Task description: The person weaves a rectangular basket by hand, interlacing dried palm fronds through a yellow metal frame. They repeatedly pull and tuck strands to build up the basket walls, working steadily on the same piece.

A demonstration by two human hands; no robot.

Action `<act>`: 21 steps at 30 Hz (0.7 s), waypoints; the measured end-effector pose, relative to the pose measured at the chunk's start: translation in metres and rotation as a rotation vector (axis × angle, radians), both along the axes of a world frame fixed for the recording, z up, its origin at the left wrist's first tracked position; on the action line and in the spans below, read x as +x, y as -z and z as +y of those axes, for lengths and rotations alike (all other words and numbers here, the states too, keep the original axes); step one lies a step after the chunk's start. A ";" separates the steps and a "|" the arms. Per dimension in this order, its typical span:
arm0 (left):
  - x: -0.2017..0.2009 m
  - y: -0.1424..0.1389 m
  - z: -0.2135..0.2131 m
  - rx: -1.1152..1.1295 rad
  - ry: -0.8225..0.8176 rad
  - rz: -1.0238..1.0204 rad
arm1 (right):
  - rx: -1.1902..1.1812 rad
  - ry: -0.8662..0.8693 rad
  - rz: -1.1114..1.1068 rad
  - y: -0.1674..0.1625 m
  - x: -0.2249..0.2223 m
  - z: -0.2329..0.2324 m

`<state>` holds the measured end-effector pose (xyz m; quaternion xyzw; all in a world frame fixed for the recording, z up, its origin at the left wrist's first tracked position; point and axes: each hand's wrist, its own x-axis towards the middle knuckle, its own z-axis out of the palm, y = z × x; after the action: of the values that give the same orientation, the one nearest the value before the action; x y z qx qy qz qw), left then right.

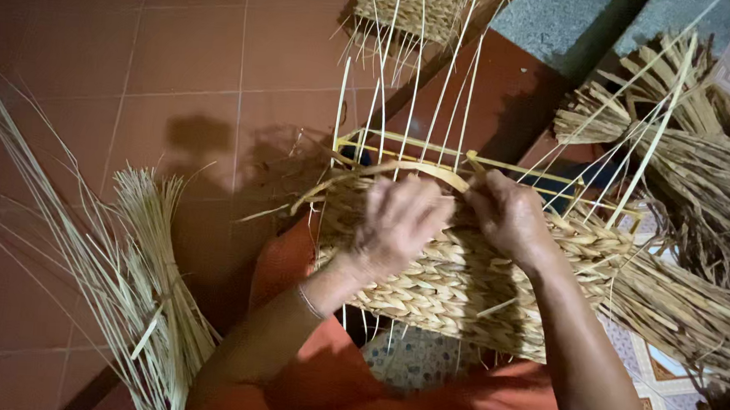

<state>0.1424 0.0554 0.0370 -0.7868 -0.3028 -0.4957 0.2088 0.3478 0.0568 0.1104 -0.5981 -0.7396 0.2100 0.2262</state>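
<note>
Two hands work at the top edge of one half-woven basket [453, 291] that rests on the person's lap, over an orange garment [321, 371]. The left hand [399, 222] is curled shut around a flat pale straw strand [418, 169] that arches over the basket's rim. The right hand [510, 215] sits just beside it, fingers pinched on the weave at the rim; what exactly it grips I cannot tell. The hands are close together, almost touching.

One yellow wire frame [436, 148] stands up out of the basket's woven part, and the braided wall reaches only partway up it. Many thin upright straws [453, 75] rise from the weave past the frame; they are too many and too fine to count. Whether anything lies inside the basket is hidden by the hands and the wall.

Three loose bundles of straw lie about: one bundle [144, 293] on the red tile floor [180, 50] to the left, one darker heap [705, 175] to the right, and one sheaf [696, 314] trailing from the basket's right end. One more small woven piece [407, 7] sits on the floor beyond the basket, near the top of the view, with its own loose ends sticking out. A patterned mat [655, 366] shows under the right forearm.
</note>
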 end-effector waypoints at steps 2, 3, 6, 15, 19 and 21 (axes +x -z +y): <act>0.012 0.006 0.008 -0.262 0.017 0.108 | 0.010 -0.010 0.029 0.001 0.003 0.000; 0.017 0.009 0.012 -0.396 0.029 0.164 | 0.010 -0.014 0.044 0.001 0.005 -0.001; 0.033 0.009 0.040 -1.171 -0.002 0.144 | 0.028 -0.079 0.116 0.002 0.008 -0.002; 0.055 -0.014 0.083 -0.991 0.282 -0.444 | 0.101 -0.075 0.181 0.010 0.010 -0.003; 0.025 -0.006 0.052 -1.092 0.536 -0.814 | 0.226 -0.014 0.191 0.019 0.008 0.002; 0.003 -0.004 0.027 -1.453 0.702 -1.154 | 0.280 0.041 0.190 0.025 0.005 0.005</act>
<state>0.1449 0.0821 0.0406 -0.4065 -0.3381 -0.5304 -0.6626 0.3527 0.0620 0.0856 -0.5531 -0.7247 0.1559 0.3803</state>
